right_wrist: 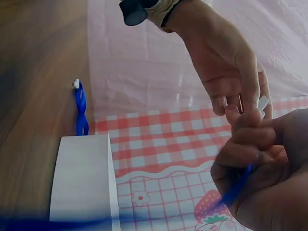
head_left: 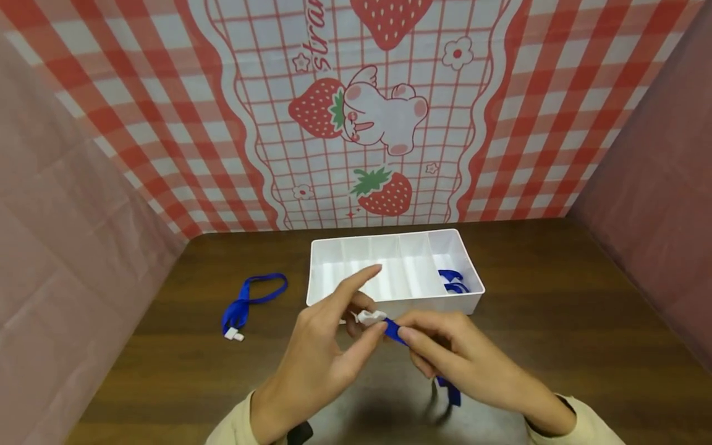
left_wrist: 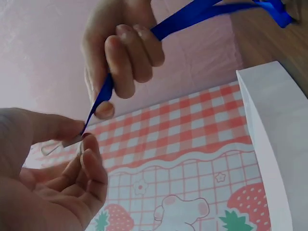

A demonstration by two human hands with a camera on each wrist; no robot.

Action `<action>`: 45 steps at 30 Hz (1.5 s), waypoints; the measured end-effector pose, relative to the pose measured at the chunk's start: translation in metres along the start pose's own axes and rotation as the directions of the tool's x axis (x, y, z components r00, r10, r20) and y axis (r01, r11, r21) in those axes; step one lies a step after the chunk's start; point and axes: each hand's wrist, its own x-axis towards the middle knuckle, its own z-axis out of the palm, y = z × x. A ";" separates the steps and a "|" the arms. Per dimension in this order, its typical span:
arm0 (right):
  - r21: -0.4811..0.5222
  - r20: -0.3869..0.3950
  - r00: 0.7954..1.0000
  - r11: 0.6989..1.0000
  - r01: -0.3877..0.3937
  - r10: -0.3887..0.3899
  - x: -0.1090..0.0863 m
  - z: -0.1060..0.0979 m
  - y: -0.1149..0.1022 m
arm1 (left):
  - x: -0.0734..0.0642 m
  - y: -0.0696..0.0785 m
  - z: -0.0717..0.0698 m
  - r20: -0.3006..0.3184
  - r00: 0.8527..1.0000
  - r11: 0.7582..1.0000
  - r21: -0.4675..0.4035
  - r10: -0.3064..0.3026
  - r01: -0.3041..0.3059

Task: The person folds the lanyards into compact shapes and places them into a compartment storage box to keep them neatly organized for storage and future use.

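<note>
A blue lanyard (head_left: 393, 331) with a white clip (head_left: 370, 317) at its end is held between my two hands, in front of the box. My left hand (head_left: 314, 361) pinches the clip end between thumb and fingers; in the head view its index finger points up and away. My right hand (head_left: 467, 358) grips the blue strap just beside the clip, fingers curled round it. The rest of the strap (left_wrist: 192, 18) trails out behind the right hand in the left wrist view. Fingers partly cover the clip in every view.
A white divided box (head_left: 389, 304) stands behind the hands, with blue straps (head_left: 455, 282) in its right-hand compartment. Another blue lanyard (head_left: 239, 309) with white end pieces lies on the wooden table (head_left: 167, 364) at left. A strawberry-print cloth (head_left: 384, 142) hangs at the back, pink cloth at the sides.
</note>
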 end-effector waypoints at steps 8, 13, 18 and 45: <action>-0.147 -0.085 0.994 0.988 0.055 -0.068 0.002 0.002 0.000 | 0.003 0.002 -0.015 0.053 0.998 0.999 -0.027 0.033 -0.031; -0.205 -0.119 0.992 0.978 0.026 -0.051 -0.001 -0.001 -0.004 | 0.003 0.003 -0.023 0.080 0.995 0.995 -0.087 0.063 -0.056; -0.252 -0.077 0.996 0.967 0.032 -0.053 -0.001 -0.003 -0.002 | 0.003 -0.003 -0.024 0.258 0.964 0.994 -0.103 0.067 -0.041; -0.320 -0.023 0.998 0.946 0.051 -0.062 -0.004 -0.022 -0.003 | 0.005 -0.020 -0.056 0.353 0.934 0.996 0.050 0.051 -0.074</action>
